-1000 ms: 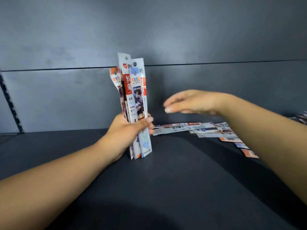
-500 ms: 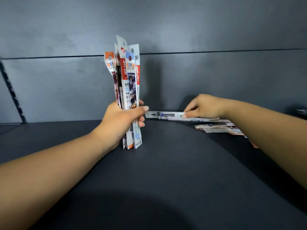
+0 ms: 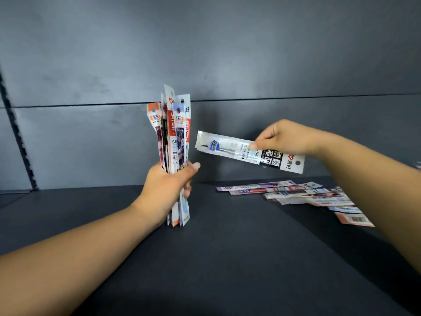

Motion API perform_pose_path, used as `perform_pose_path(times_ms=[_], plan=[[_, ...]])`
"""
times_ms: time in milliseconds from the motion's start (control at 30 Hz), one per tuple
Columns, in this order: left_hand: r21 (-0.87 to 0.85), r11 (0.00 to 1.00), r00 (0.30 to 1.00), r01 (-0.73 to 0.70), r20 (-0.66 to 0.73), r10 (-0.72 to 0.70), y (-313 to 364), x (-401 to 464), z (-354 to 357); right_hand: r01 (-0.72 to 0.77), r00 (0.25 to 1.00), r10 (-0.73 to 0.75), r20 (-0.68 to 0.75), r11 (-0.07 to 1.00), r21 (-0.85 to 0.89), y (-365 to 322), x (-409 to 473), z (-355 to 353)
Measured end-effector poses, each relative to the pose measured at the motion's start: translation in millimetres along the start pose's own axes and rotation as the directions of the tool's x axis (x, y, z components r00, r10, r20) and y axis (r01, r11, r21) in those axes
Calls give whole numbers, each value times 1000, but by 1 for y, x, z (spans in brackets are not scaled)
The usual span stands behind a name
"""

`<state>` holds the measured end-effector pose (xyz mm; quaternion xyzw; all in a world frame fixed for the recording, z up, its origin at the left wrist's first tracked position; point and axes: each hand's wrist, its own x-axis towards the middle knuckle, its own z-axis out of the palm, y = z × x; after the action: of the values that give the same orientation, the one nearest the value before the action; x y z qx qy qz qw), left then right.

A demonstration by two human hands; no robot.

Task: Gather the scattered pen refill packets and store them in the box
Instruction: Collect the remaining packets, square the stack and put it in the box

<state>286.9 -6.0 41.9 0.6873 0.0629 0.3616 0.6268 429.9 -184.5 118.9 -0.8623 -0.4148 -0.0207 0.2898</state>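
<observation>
My left hand (image 3: 167,187) grips an upright bundle of pen refill packets (image 3: 174,133), its lower ends resting on the dark shelf. My right hand (image 3: 286,137) pinches a single clear-and-black refill packet (image 3: 248,151) held almost level in the air, its clear end pointing toward the bundle with a small gap between them. Several more refill packets (image 3: 296,193) lie scattered flat on the shelf at the right, under my right forearm. No box is in view.
The dark shelf surface (image 3: 227,258) stretches toward me. A grey back panel (image 3: 227,53) closes the rear. A slotted black upright (image 3: 20,142) runs down the left edge.
My right hand has lifted one packet off the scattered pile and carried it up and left toward the bundle. My left hand keeps the bundle upright in about the same spot.
</observation>
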Motion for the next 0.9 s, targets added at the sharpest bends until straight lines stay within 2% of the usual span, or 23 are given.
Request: perform_pose_path(times_ms=[67, 133, 200, 267, 333, 433, 500, 600, 633, 700, 800, 833, 900], plan=[[-26, 1000, 999, -17, -51, 16, 5, 3, 0, 5, 995, 3, 102, 996, -86, -14, -9, -9], [25, 998, 992, -58, -108, 60, 12, 8, -3, 23, 981, 7, 192, 988, -155, -24, -14, -12], [93, 993, 994, -72, -72, 79, 21, 12, -5, 44, 968, 1, 250, 984, -174, -32, -18, -11], [115, 992, 996, -54, 77, 46, 33, 14, -5, 73, 956, -18, 291, 981, -178, -42, -21, -12], [71, 997, 960, 36, 274, -55, 42, 13, -5, 116, 945, -60, 320, 980, -159, -53, -24, -12], [89, 971, 806, 223, 543, -235, 49, 6, -7, 170, 936, -136, 326, 983, -76, -65, -25, -12], [187, 955, 738, 230, 607, -296, 47, -2, -3, 186, 929, -174, 328, 982, -8, -68, -27, -11], [203, 957, 705, 209, 646, -291, 41, -7, 2, 157, 929, -209, 307, 970, 186, -71, -29, -14], [185, 960, 715, 209, 641, -279, 39, -8, 3, 132, 936, -208, 283, 955, 265, -71, -29, -17], [129, 972, 777, 197, 584, -236, 36, -7, 4, 85, 953, -205, 225, 889, 449, -67, -29, -25], [-1, 985, 912, 174, 378, -161, 28, -4, 7, 41, 969, -202, 144, 705, 708, -56, -25, -37], [-35, 986, 939, 165, 311, -146, 26, -3, 8, 30, 972, -190, 135, 676, 737, -53, -24, -38], [-55, 989, 965, 138, 232, -121, 26, -3, 10, 17, 971, -175, 160, 725, 689, -52, -21, -31]])
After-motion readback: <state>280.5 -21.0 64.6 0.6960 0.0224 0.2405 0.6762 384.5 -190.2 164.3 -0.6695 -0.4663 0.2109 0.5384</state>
